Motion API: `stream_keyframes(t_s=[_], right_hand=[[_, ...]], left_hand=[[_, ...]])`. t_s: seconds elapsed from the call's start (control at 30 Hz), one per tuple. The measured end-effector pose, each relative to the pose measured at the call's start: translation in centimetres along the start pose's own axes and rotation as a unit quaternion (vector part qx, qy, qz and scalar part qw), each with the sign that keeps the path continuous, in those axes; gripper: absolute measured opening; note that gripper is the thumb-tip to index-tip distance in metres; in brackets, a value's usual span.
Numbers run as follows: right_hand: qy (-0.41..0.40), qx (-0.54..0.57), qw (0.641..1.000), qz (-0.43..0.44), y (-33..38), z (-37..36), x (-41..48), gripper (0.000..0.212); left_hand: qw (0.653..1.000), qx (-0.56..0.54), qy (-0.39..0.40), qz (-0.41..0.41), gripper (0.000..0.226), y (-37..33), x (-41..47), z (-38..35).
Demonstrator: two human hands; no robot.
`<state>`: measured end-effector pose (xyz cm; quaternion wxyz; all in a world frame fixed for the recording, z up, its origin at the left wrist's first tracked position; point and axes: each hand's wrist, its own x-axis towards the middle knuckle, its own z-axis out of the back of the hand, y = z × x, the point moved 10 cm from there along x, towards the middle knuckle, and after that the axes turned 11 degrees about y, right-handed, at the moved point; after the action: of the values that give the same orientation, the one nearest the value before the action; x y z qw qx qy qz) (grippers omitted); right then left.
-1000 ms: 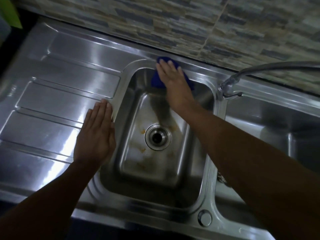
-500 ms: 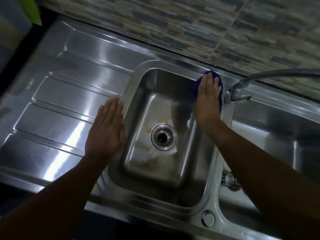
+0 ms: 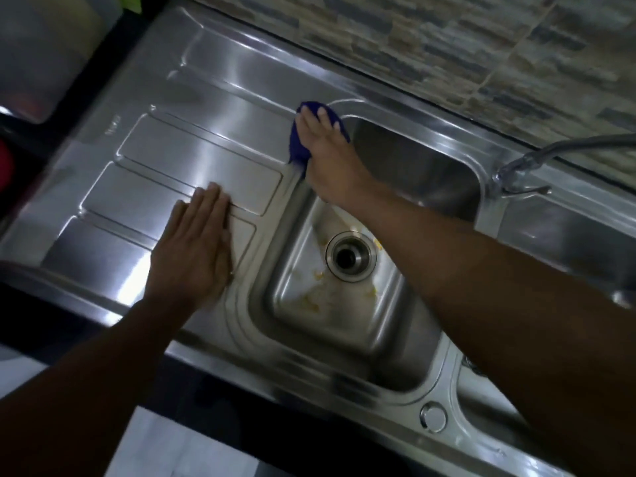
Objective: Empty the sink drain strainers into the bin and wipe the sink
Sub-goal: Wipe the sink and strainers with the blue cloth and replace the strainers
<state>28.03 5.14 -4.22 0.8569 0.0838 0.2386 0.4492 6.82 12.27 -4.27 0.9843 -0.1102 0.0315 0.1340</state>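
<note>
Right hand (image 3: 327, 156) flat, fingers extended, pressing a blue cloth (image 3: 298, 146) against the far left corner of the steel sink (image 3: 261, 256) rim. Left hand (image 3: 192, 246) spread open, palm down and holding nothing, on the ribbed drainboard (image 3: 179, 156) beside the basin. Open drain (image 3: 351, 256) ringed by yellow food scraps (image 3: 311, 306) on the basin floor; faucet (image 3: 523, 170) at right.

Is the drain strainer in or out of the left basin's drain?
Out: the drain shows an open dark hole inside its metal ring, with yellow scraps on the basin floor around it.
</note>
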Motion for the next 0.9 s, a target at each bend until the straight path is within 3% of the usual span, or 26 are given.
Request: stream_keyframes(t_s=[0.13, 0.27, 0.53, 0.73, 0.9], right_hand=[[-0.018, -0.060, 0.997, 0.053, 5.0, -4.5, -5.1, 0.080], [-0.004, 0.005, 0.995, 0.097, 6.7, -5.9, -7.5, 0.083], [-0.009, 0.042, 0.999, 0.031, 4.1, -2.4, -2.4, 0.079], [0.025, 0.171, 0.978, 0.116, 9.9, -7.3, -10.9, 0.071], [0.093, 0.193, 0.961, 0.174, 14.5, -11.6, -17.9, 0.070]], left_hand=[[0.999, 0.015, 0.010, 0.029, 0.059, 2.1, -2.0, 0.0], [0.999, -0.001, 0.020, 0.027, 0.060, 2.1, -2.1, 0.0], [0.999, 0.003, 0.036, 0.031, 0.061, 2.6, -1.7, -0.4], [0.999, -0.006, 0.034, 0.034, 0.061, 2.5, -1.8, -0.5], [0.999, -0.004, 0.040, 0.031, 0.060, 2.8, -1.9, -0.8]])
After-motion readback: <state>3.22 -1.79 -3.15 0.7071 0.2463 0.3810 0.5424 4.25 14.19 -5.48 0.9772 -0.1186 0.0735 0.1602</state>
